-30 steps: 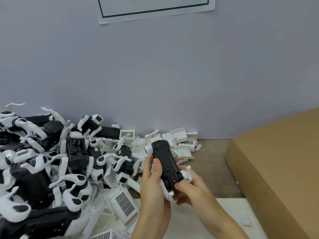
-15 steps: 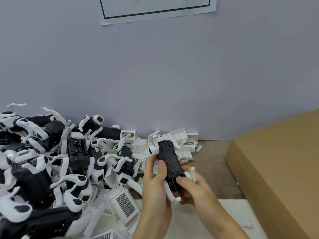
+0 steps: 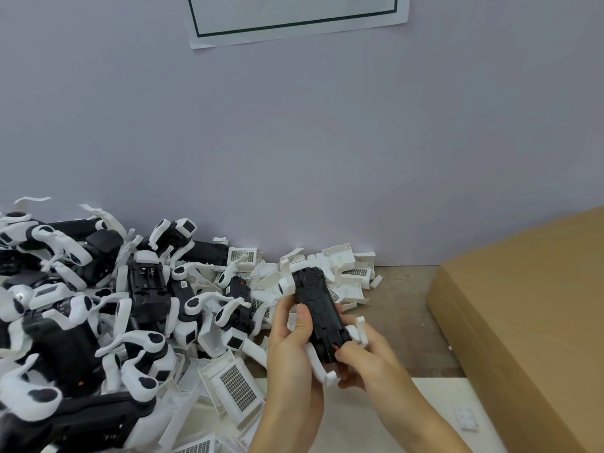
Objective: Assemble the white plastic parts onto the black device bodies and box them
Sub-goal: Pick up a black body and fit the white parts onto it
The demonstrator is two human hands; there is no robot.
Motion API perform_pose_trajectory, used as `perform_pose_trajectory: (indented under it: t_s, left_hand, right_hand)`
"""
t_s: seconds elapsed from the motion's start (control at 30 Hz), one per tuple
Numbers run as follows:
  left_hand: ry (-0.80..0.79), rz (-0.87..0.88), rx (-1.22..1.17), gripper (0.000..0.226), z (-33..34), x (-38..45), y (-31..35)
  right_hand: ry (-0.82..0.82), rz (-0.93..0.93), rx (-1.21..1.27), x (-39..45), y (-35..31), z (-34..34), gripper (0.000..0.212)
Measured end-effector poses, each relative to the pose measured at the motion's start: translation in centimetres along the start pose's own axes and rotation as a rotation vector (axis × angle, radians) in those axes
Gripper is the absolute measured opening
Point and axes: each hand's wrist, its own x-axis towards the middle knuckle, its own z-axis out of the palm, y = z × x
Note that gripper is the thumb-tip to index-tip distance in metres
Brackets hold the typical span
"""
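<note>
At lower centre of the frame, the left hand (image 3: pixel 295 348) grips the long black plastic device body (image 3: pixel 318 313) with white curved legs, thumb on top. The right hand (image 3: pixel 366 361) pinches its near end. Fitting seems underway; next, likely pressing a white part home, then boxing in the brown cardboard box (image 3: pixel 529 308) at right.

Both hands hold one black device body (image 3: pixel 318 312) above the tabletop (image 3: pixel 402 322); the left hand (image 3: pixel 294 351) grips its left side, thumb laid along the top; the right hand (image 3: pixel 366 358) pinches its near end, where a red spot shows. White legs (image 3: pixel 322 367) stick out from the body beside the fingers; a heap of black-and-white devices (image 3: pixel 98 322) and loose white grille parts (image 3: pixel 233 384) lies left of the hands; a cardboard box (image 3: pixel 529 315) sits to their right.
</note>
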Motion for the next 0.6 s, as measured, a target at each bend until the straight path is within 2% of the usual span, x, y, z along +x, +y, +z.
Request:
perform_pose_trajectory:
  t_s: [0.1, 0.2, 0.33, 0.5, 0.6]
  left_hand:
    - [0.015, 0.008, 0.013, 0.034, 0.04, 0.03, -0.13]
    - [0.034, 0.017, 0.032, 0.041, 0.15, 0.21, -0.31]
    - [0.039, 0.025, 0.027, 0.034, 0.18, 0.32, -0.44]
    - [0.030, 0.015, 0.032, 0.051, 0.43, 0.17, -0.22]
    - [0.041, 0.011, 0.020, 0.044, 0.27, 0.29, -0.40]
  right_hand:
    - [-0.003, 0.016, -0.014, -0.01, -0.09, -0.02, 0.028]
    - [0.015, 0.019, -0.032, 0.06, -0.01, -0.13, 0.029]
    - [0.025, 0.034, -0.029, 0.28, 0.14, -0.25, 0.029]
    - [0.030, 0.044, 0.018, 0.42, 0.45, -0.13, 0.023]
    - [0.026, 0.044, 0.017, 0.41, 0.40, -0.01, 0.025]
